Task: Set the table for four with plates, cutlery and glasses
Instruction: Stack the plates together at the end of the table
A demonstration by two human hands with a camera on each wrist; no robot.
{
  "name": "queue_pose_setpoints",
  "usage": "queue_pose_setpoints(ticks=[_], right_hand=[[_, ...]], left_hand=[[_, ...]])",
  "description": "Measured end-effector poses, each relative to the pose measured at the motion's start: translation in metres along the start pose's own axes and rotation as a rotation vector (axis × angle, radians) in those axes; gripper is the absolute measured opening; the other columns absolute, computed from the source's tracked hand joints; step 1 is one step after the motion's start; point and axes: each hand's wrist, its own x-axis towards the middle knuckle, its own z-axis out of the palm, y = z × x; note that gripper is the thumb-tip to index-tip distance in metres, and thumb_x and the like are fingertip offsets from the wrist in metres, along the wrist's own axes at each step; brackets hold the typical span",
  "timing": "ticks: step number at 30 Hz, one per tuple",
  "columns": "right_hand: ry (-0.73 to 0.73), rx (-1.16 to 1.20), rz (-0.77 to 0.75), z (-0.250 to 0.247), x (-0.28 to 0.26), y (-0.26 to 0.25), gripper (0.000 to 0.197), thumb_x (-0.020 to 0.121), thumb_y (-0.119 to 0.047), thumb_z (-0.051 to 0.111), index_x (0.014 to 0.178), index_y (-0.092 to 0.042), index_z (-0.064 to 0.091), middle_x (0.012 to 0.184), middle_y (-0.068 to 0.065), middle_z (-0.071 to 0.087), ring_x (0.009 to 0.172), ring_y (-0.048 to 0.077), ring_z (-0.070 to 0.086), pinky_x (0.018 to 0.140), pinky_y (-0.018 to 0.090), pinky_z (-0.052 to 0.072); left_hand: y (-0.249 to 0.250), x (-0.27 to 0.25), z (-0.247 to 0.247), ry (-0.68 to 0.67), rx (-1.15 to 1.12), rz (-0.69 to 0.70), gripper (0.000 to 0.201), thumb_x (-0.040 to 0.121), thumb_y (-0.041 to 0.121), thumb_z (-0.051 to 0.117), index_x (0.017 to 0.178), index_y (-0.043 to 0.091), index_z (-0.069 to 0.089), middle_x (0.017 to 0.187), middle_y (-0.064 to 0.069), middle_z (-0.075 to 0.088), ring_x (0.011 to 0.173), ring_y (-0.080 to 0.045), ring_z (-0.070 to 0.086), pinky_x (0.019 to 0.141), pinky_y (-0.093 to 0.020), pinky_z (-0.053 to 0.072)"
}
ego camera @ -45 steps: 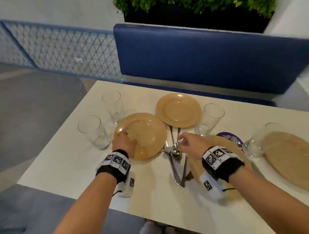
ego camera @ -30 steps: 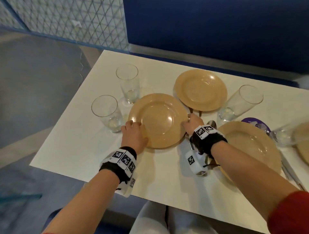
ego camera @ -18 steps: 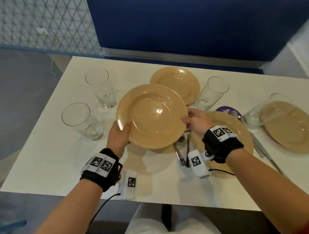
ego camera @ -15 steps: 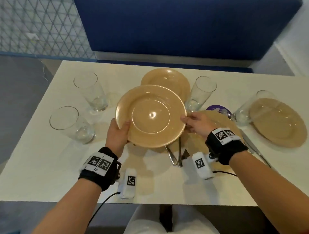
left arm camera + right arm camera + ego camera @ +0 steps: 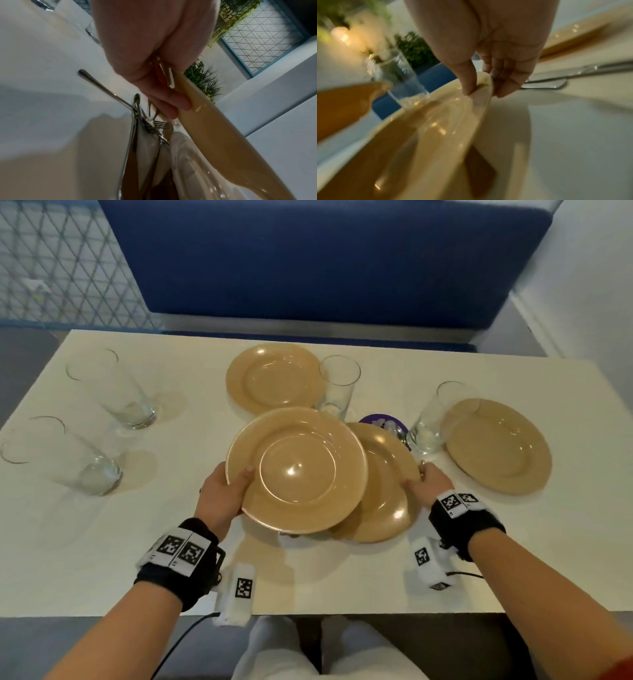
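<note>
My left hand (image 5: 222, 494) grips raised plate (image 5: 296, 470) at its left rim, thumb on top, fingers underneath: lifted so it clears cutlery pile (image 5: 147, 125) lying below it. My right hand (image 5: 430, 482) pinches right rim of second plate (image 5: 387, 484), thumb above, fingers below; that plate sits partly under raised plate, to its right. Judging: separating crowded plates into own places. Third plate (image 5: 274, 378) beyond raised plate, fourth (image 5: 498, 445) far right. Glasses (image 5: 113, 392) left of raised plate, others right.

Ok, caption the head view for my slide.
Left hand lifts one tan plate while right hand grips another on the table.
</note>
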Motion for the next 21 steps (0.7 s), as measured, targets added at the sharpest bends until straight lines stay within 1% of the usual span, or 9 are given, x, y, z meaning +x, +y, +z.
queue_pose_setpoints(ticks=[4, 7, 10, 12, 14, 15, 16, 18, 21], right_hand=[[-0.039, 0.418, -0.052, -0.007, -0.011, -0.001, 0.032, 0.088, -0.017, 0.055, 0.12, -0.018, 0.047, 0.113, 0.01, 0.062, 0.101, 0.03, 0.061, 0.09, 0.047, 0.05], [-0.076, 0.524, -0.122, -0.01, -0.022, -0.009, 0.026, 0.094, -0.013, 0.047, 0.121, -0.014, 0.047, 0.112, 0.013, 0.061, 0.101, 0.031, 0.06, 0.084, 0.043, 0.05], [-0.123, 0.507, -0.189, -0.008, -0.033, -0.026, 0.019, 0.098, -0.018, 0.042, 0.115, -0.017, 0.05, 0.113, 0.011, 0.061, 0.109, 0.031, 0.057, 0.099, 0.049, 0.043], [-0.124, 0.493, -0.207, -0.002, -0.038, -0.029, 0.026, 0.097, -0.035, 0.041, 0.117, -0.023, 0.054, 0.118, 0.006, 0.062, 0.117, 0.028, 0.054, 0.103, 0.05, 0.04], [-0.12, 0.502, -0.213, 0.002, -0.038, -0.027, 0.048, 0.084, -0.068, 0.04, 0.118, -0.039, 0.056, 0.127, -0.003, 0.059, 0.129, 0.023, 0.046, 0.109, 0.05, 0.033], [-0.146, 0.525, -0.217, 0.003, -0.039, -0.026, 0.059, 0.077, -0.078, 0.038, 0.121, -0.043, 0.053, 0.13, -0.007, 0.058, 0.13, 0.019, 0.045, 0.111, 0.049, 0.032], [-0.18, 0.544, -0.218, 0.003, -0.045, -0.03, 0.062, 0.078, -0.077, 0.038, 0.127, -0.042, 0.05, 0.131, -0.009, 0.057, 0.127, 0.016, 0.048, 0.11, 0.046, 0.034], [-0.238, 0.539, -0.244, 0.004, -0.054, -0.039, 0.05, 0.092, -0.054, 0.043, 0.135, -0.029, 0.046, 0.127, -0.007, 0.058, 0.117, 0.015, 0.055, 0.103, 0.039, 0.043], [-0.239, 0.531, -0.278, 0.015, -0.057, -0.053, 0.037, 0.093, -0.024, 0.054, 0.129, -0.017, 0.051, 0.115, 0.004, 0.065, 0.105, 0.023, 0.063, 0.085, 0.037, 0.053]], left_hand=[[-0.002, -0.004, 0.008, -0.033, 0.009, 0.01, 0.027, 0.094, 0.031, 0.055, 0.116, 0.015, 0.054, 0.103, -0.006, 0.064, 0.089, -0.023, 0.063, 0.063, -0.034, 0.052], [-0.001, -0.005, 0.014, -0.061, 0.058, 0.026, 0.03, 0.094, 0.035, 0.054, 0.118, 0.018, 0.055, 0.108, -0.004, 0.065, 0.1, -0.025, 0.063, 0.081, -0.042, 0.054], [0.005, -0.005, 0.018, -0.044, 0.13, 0.076, 0.038, 0.095, 0.037, 0.051, 0.129, 0.02, 0.049, 0.115, 0.0, 0.062, 0.107, -0.022, 0.059, 0.092, -0.043, 0.05], [0.005, -0.005, 0.023, -0.057, 0.152, 0.085, 0.041, 0.096, 0.036, 0.048, 0.135, 0.023, 0.045, 0.119, 0.0, 0.059, 0.109, -0.02, 0.057, 0.094, -0.039, 0.048], [0.004, -0.006, 0.027, -0.077, 0.105, 0.051, 0.043, 0.097, 0.035, 0.048, 0.138, 0.025, 0.04, 0.121, 0.001, 0.058, 0.111, -0.018, 0.056, 0.096, -0.039, 0.047], [0.002, -0.005, 0.028, -0.102, 0.071, 0.031, 0.044, 0.097, 0.033, 0.049, 0.139, 0.025, 0.039, 0.123, 0.001, 0.058, 0.111, -0.018, 0.057, 0.097, -0.04, 0.047], [0.0, -0.004, 0.028, -0.128, 0.048, 0.021, 0.045, 0.096, 0.029, 0.051, 0.139, 0.025, 0.038, 0.124, 0.001, 0.058, 0.111, -0.018, 0.057, 0.096, -0.041, 0.048], [-0.003, -0.002, 0.025, -0.147, 0.05, 0.004, 0.051, 0.093, 0.019, 0.057, 0.14, 0.023, 0.036, 0.124, -0.001, 0.056, 0.11, -0.019, 0.058, 0.093, -0.04, 0.05], [0.006, 0.01, 0.011, -0.118, 0.092, 0.001, 0.055, 0.09, 0.017, 0.063, 0.139, 0.018, 0.037, 0.114, -0.003, 0.058, 0.102, -0.019, 0.06, 0.08, -0.032, 0.052]])
